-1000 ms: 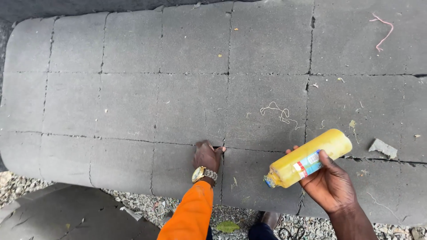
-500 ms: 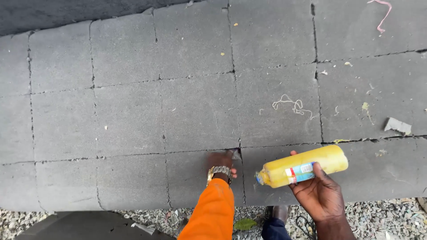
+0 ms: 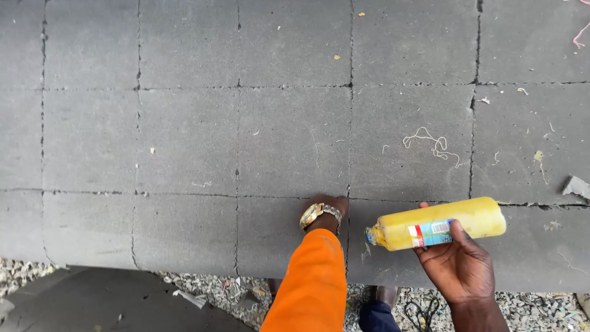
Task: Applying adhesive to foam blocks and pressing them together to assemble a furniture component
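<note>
R hand (image 3: 462, 270) gripped yellow bottle (image 3: 437, 224), long axis lying across, nozzle pointing toward L hand (image 3: 329, 209). L fingers pressed into foam seam (image 3: 349, 154); spread or not, can't tell.

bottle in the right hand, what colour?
Yellow bottle, with a small blue, red and white label, held sideways by the right hand. Head view, the only one.

Before you lies a dark grey foam sheet (image 3: 184, 135) scored into squares, under flat daylight. Below its edge you see loose gravel (image 3: 209, 295).
</note>
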